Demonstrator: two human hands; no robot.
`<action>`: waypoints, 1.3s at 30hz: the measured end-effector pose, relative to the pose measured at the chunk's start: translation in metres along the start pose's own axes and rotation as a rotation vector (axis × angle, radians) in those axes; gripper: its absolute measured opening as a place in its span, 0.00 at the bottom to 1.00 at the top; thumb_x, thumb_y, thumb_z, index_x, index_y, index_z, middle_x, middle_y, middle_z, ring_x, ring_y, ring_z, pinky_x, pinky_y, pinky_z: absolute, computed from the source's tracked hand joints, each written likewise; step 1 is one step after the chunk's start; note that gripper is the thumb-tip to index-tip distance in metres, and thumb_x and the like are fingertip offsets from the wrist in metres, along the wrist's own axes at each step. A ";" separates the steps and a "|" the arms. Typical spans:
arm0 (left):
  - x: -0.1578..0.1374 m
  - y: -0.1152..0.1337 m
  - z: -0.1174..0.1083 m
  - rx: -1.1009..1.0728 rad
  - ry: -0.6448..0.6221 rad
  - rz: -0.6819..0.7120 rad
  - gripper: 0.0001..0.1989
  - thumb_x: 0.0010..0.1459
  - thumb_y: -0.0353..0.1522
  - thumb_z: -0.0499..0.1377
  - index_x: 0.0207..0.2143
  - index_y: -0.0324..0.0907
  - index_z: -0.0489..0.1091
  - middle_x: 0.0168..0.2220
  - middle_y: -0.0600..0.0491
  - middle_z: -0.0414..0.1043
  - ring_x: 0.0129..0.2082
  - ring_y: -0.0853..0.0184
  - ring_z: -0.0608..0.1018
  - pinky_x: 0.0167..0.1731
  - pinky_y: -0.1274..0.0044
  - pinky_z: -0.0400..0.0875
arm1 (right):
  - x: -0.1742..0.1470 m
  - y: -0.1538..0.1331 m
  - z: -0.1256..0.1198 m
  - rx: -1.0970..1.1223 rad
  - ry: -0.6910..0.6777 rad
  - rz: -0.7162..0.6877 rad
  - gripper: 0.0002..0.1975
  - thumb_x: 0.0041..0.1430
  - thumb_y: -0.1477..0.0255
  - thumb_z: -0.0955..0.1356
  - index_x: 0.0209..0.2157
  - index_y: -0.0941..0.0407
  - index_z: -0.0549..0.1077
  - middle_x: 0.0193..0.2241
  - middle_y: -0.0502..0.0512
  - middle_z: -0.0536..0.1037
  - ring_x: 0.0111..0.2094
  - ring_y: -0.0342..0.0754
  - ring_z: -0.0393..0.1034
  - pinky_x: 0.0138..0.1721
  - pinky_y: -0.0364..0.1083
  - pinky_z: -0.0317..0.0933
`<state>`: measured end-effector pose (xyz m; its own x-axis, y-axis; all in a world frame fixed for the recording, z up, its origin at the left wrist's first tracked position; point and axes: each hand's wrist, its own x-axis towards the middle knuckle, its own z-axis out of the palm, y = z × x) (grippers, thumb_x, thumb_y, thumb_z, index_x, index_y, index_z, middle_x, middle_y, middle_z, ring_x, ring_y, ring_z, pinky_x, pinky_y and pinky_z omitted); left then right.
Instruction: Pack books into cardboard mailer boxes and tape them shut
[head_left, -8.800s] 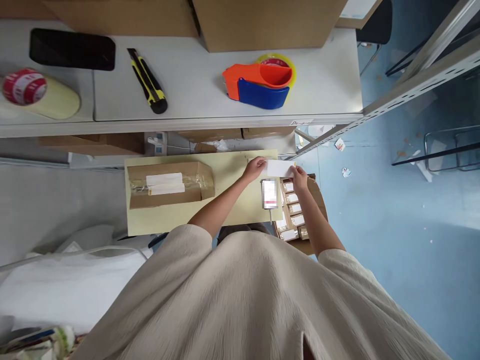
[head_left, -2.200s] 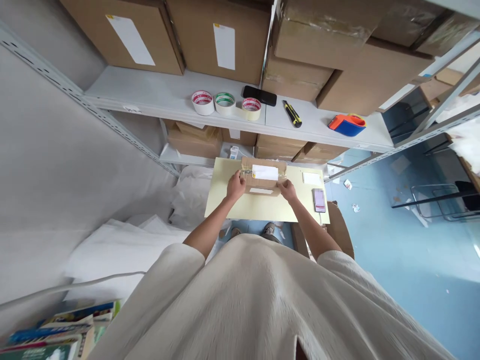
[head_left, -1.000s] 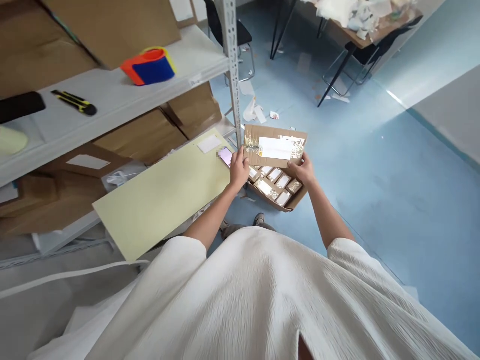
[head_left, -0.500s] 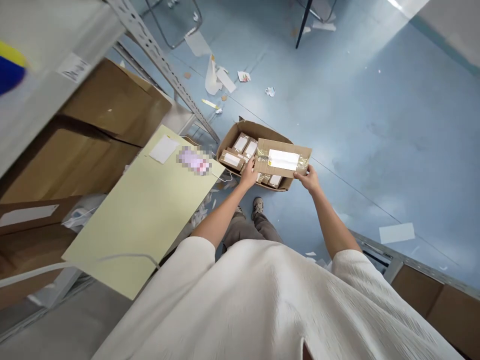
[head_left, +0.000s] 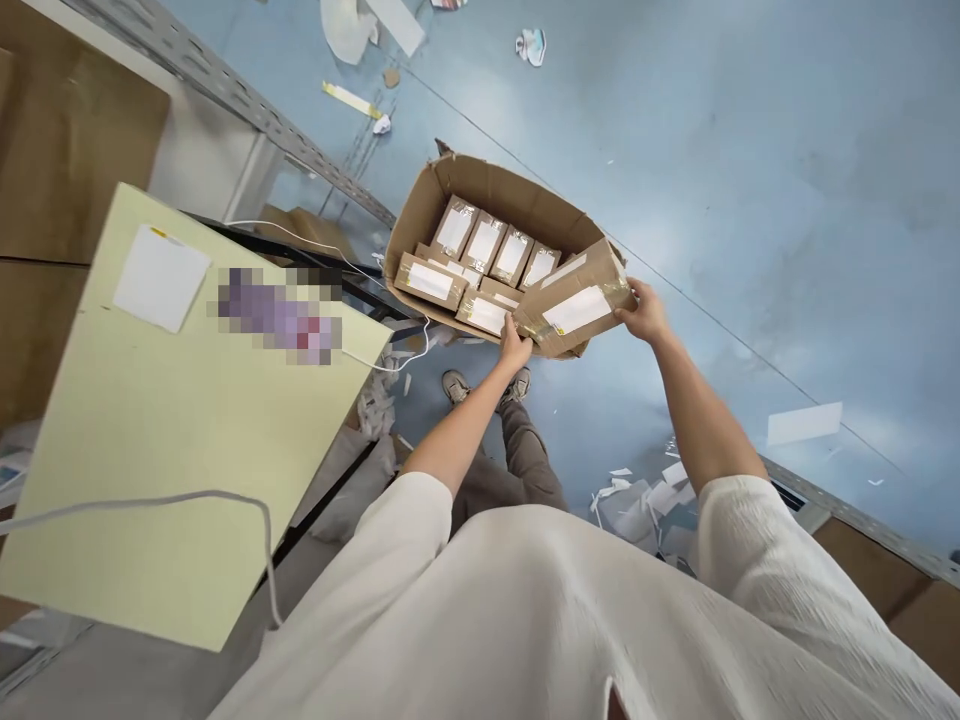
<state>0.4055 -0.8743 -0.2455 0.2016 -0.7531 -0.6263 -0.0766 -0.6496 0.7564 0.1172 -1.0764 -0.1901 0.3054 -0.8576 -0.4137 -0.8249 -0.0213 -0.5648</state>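
Note:
Between my two hands is a small brown cardboard box with white labels and clear tape, tilted over the right end of a large open carton. My left hand grips its lower left corner. At its right end, my right hand holds on with thumb and fingers. Several similar labelled boxes stand in the carton, some upright in a row and others in front of them. The held box hides the carton's right part, so I cannot tell whether it touches the boxes beneath.
To the left is a pale yellow table with a white paper, a blurred-out item and a cable. A metal rack runs behind it. Paper scraps litter the blue floor beside my legs.
The held box has gone from nearly level, label up, to tilted with its left end lower and its side showing. Both hands still hold it. My view has moved closer to the carton.

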 end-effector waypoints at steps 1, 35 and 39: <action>0.008 -0.008 0.003 0.008 0.047 -0.038 0.57 0.60 0.26 0.67 0.87 0.45 0.49 0.82 0.36 0.64 0.84 0.48 0.65 0.85 0.55 0.56 | 0.011 0.006 0.005 -0.041 -0.028 -0.013 0.44 0.60 0.55 0.79 0.74 0.54 0.75 0.67 0.71 0.78 0.71 0.75 0.72 0.76 0.74 0.65; 0.015 -0.052 -0.040 0.157 -0.111 -0.104 0.23 0.68 0.23 0.60 0.63 0.38 0.81 0.63 0.38 0.85 0.66 0.50 0.84 0.70 0.60 0.77 | 0.038 0.007 0.163 -0.222 -0.184 0.094 0.48 0.62 0.65 0.69 0.81 0.63 0.59 0.83 0.79 0.57 0.84 0.78 0.45 0.80 0.86 0.38; -0.020 0.000 -0.072 0.119 -0.085 -0.027 0.23 0.68 0.24 0.60 0.63 0.40 0.81 0.62 0.39 0.85 0.66 0.52 0.84 0.70 0.61 0.78 | -0.015 -0.053 0.125 -0.336 -0.251 0.169 0.43 0.63 0.67 0.69 0.78 0.63 0.65 0.79 0.80 0.64 0.80 0.77 0.55 0.81 0.77 0.52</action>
<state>0.4715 -0.8522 -0.2194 0.1222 -0.7383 -0.6634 -0.1888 -0.6735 0.7147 0.2162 -0.9984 -0.2431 0.2251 -0.7131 -0.6640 -0.9691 -0.0931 -0.2285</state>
